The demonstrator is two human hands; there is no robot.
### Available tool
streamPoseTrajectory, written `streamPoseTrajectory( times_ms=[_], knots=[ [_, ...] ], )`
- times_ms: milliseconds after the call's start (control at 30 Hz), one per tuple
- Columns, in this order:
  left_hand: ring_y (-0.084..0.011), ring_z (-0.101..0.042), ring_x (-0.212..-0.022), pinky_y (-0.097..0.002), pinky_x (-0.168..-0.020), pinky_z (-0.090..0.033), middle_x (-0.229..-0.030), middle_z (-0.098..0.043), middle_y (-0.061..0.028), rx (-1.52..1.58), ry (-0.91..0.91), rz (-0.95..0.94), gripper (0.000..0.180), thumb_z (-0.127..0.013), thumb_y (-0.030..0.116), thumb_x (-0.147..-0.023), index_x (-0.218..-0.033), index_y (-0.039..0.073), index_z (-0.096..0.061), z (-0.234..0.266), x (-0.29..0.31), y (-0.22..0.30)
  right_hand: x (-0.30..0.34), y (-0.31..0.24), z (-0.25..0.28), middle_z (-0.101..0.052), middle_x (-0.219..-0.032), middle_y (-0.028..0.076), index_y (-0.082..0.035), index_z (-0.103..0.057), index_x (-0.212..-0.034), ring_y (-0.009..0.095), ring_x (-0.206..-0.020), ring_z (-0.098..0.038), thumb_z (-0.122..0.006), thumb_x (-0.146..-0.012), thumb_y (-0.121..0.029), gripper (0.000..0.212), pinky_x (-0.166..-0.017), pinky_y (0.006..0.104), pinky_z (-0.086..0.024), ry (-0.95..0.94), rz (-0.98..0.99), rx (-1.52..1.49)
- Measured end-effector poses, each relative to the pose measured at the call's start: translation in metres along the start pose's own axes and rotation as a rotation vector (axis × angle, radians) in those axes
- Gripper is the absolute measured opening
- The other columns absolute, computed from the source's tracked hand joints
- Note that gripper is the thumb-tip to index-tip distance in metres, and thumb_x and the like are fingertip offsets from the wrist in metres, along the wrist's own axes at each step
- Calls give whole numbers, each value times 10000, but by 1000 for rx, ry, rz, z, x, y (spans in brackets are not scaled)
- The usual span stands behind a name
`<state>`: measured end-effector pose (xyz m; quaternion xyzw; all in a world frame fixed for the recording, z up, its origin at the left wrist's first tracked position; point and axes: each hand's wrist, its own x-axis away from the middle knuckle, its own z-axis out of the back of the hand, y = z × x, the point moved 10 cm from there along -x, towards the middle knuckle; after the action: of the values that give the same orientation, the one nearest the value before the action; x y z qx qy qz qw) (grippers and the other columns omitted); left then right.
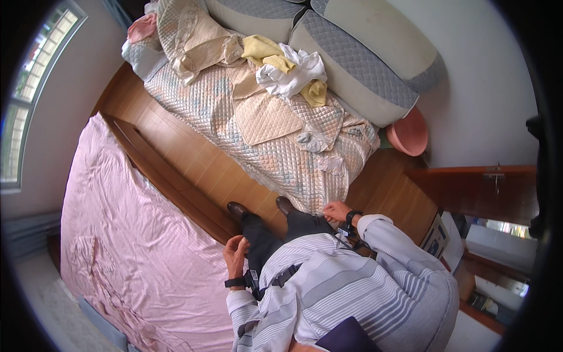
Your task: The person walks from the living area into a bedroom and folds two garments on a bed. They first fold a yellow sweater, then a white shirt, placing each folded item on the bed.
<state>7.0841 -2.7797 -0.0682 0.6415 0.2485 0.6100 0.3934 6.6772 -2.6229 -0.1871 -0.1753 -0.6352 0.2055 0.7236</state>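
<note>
My left hand (236, 252) is raised over the edge of the bed with the pink sheet (141, 234). Its fingers are curled in toward the thumb, and I see nothing in them. My right hand (336, 212) hangs beside the near end of the quilted cover (217, 120), its fingers bent and closed with no object showing. Both hands stay apart from the bedding. On the quilted cover lie a crumpled white cloth (293, 76), a yellow cloth (261, 48) and a beige quilted piece (267, 119). Small pale cloths (311, 141) lie nearer me.
Wrapped mattresses or cushions (352, 64) lean along the far side. A pink basin (409, 132) stands by the wall at right. Wooden floor (205, 158) runs between the two beds. A brown wooden door (475, 190) is at right, and a window (35, 94) at left.
</note>
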Motion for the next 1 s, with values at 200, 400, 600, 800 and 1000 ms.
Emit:
streamPoseTrajectory(
  times_ms=[200, 400, 600, 800, 1000],
  knots=[
    [-155, -680, -786, -266, -720, -531, -903, -702, -91, -119, -167, 0, 332, -697, 255, -920, -1093, -23, -639, 53, -84, 51, 9, 48, -60, -715, -809, 102, 0, -713, -940, 173, -756, -685, -696, -869, -239, 249, -675, 313, -537, 306, -37, -3],
    [-152, -680, -803, -273, -721, -535, -912, -703, -88, -139, -332, 17, 353, -711, 267, -910, -1103, -20, -639, 70, -147, 91, 16, 40, -139, -713, -921, 188, -9, -717, -1007, 271, -827, -700, -691, -846, -253, 294, -750, 365, -529, 339, 196, 120],
    [-147, -667, -805, -276, -704, -526, -911, -694, -79, -261, -484, -5, 388, -723, 297, -897, -1109, -16, -639, 29, -199, 111, -15, -36, -109, -707, -837, 122, -2, -694, -975, 227, -759, -687, -697, -862, -223, 248, -703, 358, -535, 454, 143, 24],
    [-143, -657, -802, -274, -713, -513, -922, -692, -86, -343, -504, -42, 403, -725, 302, -891, -1094, -35, -639, -24, -239, 144, -96, -115, -51, -682, -831, 45, -28, -641, -1062, 106, -671, -644, -686, -903, -201, 239, -563, 259, -511, 299, 31, -317],
    [-148, -670, -812, -264, -684, -504, -911, -700, -79, -341, -580, 23, 384, -727, 287, -891, -1086, -33, -642, -89, -278, 146, -173, -206, 21, -708, -790, 116, 11, -655, -1058, 162, -651, -682, -731, -852, -238, 332, -630, 311, -533, 313, 245, -182]
  ],
)
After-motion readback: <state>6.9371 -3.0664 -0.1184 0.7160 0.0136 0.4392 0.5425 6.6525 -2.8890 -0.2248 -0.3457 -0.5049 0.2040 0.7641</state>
